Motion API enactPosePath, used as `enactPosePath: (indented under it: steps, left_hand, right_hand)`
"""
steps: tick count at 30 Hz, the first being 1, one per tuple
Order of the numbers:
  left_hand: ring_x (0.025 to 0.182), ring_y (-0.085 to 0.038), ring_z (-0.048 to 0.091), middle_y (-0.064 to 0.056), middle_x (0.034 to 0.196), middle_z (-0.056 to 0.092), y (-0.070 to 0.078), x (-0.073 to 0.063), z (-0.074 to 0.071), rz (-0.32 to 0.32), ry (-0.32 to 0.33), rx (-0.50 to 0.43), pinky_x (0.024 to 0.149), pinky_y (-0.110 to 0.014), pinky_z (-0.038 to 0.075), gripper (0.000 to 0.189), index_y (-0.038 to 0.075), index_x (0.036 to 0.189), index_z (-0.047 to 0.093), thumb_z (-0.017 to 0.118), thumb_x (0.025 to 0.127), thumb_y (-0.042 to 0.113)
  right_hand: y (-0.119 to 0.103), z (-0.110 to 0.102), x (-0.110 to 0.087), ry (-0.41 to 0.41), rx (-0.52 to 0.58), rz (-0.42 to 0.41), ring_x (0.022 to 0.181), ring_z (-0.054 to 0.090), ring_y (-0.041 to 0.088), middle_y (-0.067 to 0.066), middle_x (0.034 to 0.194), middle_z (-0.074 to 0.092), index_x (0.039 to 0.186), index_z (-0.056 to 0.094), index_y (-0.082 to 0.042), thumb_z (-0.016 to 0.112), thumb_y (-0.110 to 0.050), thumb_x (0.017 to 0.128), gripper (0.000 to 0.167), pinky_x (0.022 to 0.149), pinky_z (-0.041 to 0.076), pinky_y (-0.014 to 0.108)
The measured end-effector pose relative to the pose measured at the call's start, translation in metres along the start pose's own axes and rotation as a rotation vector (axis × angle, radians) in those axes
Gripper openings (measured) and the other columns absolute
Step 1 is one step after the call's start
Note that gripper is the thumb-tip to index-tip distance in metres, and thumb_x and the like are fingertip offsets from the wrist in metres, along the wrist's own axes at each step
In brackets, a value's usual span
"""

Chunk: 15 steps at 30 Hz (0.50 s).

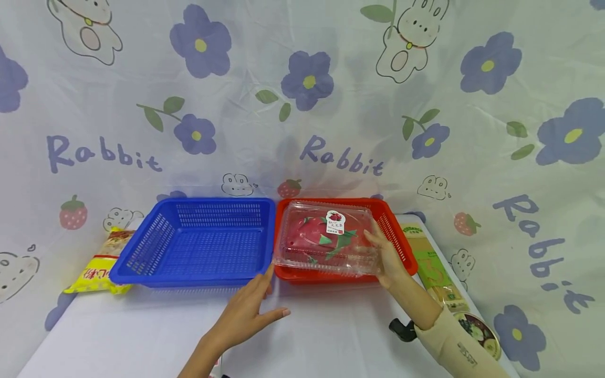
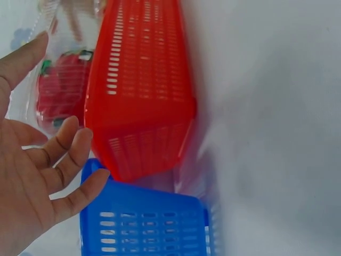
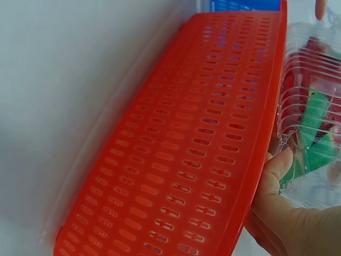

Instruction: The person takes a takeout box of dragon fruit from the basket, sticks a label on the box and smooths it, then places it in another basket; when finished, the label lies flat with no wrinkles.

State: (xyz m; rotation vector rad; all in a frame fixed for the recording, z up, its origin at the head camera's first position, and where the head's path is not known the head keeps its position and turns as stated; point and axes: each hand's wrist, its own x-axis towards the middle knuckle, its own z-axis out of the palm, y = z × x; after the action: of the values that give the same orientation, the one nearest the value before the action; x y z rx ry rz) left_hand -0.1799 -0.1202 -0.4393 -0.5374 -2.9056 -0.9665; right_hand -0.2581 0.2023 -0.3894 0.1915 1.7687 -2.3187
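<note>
A clear plastic box (image 1: 347, 261) with a round-topped white label holds pink-red dragon fruit (image 1: 307, 231) with green scales. It sits over the red basket (image 1: 405, 254), covering much of that basket's opening. My right hand (image 1: 390, 265) grips the box at its right end; in the right wrist view the thumb (image 3: 279, 164) lies along the clear side, beside the basket's rim. At the box's front left corner is my left hand (image 1: 248, 310), fingers extended and thumb spread apart. In the left wrist view its palm (image 2: 24, 181) faces the camera, holding nothing.
A blue slotted basket (image 1: 203, 281) stands left of the red one, their rims side by side. Left of it lies a yellow food bag (image 1: 96, 270). Along the right edge are a long green-and-tan packet (image 1: 432, 262) and a round pictured item (image 1: 478, 333). A black object (image 1: 403, 329) lies by the right forearm.
</note>
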Motion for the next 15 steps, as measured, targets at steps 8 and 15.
enactPosePath:
  steps: [8, 15]
  left_hand:
    - [0.081, -0.007, 0.046, 0.014, 0.096, 0.046, 0.0007, 0.0014, 0.0006, 0.001, -0.002, -0.007, 0.066, -0.022, 0.039, 0.101, 0.025, 0.16, 0.019, 0.067, 0.081, 0.067]
    - [0.077, -0.005, 0.044, 0.014, 0.094, 0.045, 0.0024, 0.0028, 0.0032, -0.008, -0.018, -0.019, 0.063, -0.021, 0.039, 0.1, 0.024, 0.16, 0.019, 0.068, 0.082, 0.065]
  right_hand:
    - [-0.0005, -0.0013, 0.0051, -0.005, 0.01, 0.014, 0.131, 0.043, 0.029, 0.008, 0.159, 0.027, 0.158, 0.01, -0.045, 0.043, -0.032, 0.104, 0.065, 0.096, 0.052, 0.042]
    - [-0.0018, -0.0023, 0.0075, -0.033, 0.026, 0.01, 0.137, 0.035, 0.028, 0.005, 0.16, 0.024, 0.158, 0.009, -0.045, 0.041, -0.031, 0.105, 0.063, 0.099, 0.05, 0.043]
